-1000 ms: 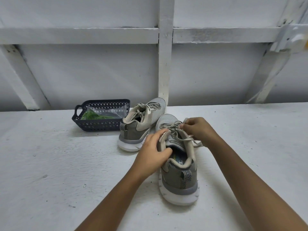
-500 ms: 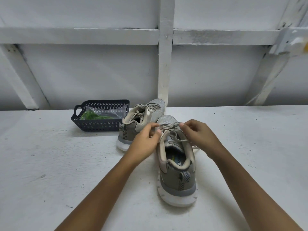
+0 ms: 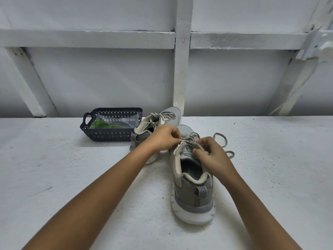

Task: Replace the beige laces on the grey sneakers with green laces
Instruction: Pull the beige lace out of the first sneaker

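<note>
White desk [image 3: 72, 177], my left hand [image 3: 162, 139] and right hand [image 3: 214, 157] each pinching the beige lace [image 3: 220, 136] on the near sneaker [image 3: 194, 193], its loops now pulled out rightward

My left hand [image 3: 163, 138] hides part of the far sneaker [image 3: 169, 114]; the lace [image 3: 188, 138] vanishes under my right fingers [image 3: 202, 142].

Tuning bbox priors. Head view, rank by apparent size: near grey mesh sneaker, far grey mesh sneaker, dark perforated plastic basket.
1. Near grey mesh sneaker (closest to camera).
2-3. Dark perforated plastic basket and far grey mesh sneaker: alike; left hand hides part of it, so unranked.
</note>
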A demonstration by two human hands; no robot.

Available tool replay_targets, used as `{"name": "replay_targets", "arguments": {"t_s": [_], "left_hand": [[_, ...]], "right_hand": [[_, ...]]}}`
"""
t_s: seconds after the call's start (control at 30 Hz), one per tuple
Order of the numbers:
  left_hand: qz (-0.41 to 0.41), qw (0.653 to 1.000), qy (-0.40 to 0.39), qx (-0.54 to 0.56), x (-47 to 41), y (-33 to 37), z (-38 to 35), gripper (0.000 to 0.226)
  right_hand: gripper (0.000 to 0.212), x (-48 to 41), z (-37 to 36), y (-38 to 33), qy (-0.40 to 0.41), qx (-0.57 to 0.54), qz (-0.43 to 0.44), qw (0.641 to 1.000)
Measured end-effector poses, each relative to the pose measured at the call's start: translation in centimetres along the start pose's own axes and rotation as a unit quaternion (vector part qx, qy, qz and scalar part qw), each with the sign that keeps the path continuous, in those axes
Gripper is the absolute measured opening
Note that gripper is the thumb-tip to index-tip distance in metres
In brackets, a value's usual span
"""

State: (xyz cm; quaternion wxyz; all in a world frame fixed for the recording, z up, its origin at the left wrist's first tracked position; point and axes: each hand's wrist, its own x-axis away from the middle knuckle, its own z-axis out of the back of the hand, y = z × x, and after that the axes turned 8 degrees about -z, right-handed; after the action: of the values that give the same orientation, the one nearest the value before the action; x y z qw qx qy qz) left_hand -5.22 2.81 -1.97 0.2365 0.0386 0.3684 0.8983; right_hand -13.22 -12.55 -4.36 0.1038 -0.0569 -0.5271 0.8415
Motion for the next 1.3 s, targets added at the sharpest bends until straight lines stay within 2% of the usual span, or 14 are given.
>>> {"name": "replay_targets", "arguments": {"t_s": [0.2, 0.53, 0.63, 0.73, 0.8, 0.93, 1.1, 1.3], "left_hand": [[0.009, 0.999, -0.02, -0.041, -1.1, 1.1, 0.3, 0.012], [-0.001, 1.0, -0.007, 0.009, -2.5, 2.6, 0.6, 0.013], [-0.01, 1.0, -0.006, -0.022, -1.9, 2.1, 1.1, 0.017], [-0.013, 0.995, 0.028, -0.094, -0.9, 1.8, 2.0, 0.019], [0.002, 0.995, 0.011, -0.104, -0.3, 1.5, 2.1, 0.016], [0.03, 0.997, -0.055, -0.037, 0.4, 0.8, 1.6, 0.02], [0.006, 0.999, -0.019, -0.037, 0.4, 0.3, 0.7, 0.014], [-0.004, 1.0, 0.023, -0.012, 0.1, 0.1, 0.3, 0.008]], "right_hand": [[0.01, 0.1, -0.1, 0.3, 0.021, 0.025, 0.018, 0.999], [0.037, 0.6, 0.3, 0.2, 0.018, 0.046, 0.015, 0.999], [0.041, 0.9, 0.7, -0.2, 0.071, 0.081, 0.061, 0.992], [0.037, 1.4, 1.4, -0.4, 0.106, 0.108, 0.103, 0.983], [0.04, 1.6, 1.9, -0.3, 0.105, 0.13, 0.096, 0.981], [0.037, 1.7, 1.9, -0.3, 0.103, 0.14, 0.098, 0.98], [0.029, 1.6, 1.7, -0.2, 0.085, 0.098, 0.09, 0.987], [0.031, 1.3, 0.9, 0.1, 0.052, 0.07, 0.087, 0.992]]}}
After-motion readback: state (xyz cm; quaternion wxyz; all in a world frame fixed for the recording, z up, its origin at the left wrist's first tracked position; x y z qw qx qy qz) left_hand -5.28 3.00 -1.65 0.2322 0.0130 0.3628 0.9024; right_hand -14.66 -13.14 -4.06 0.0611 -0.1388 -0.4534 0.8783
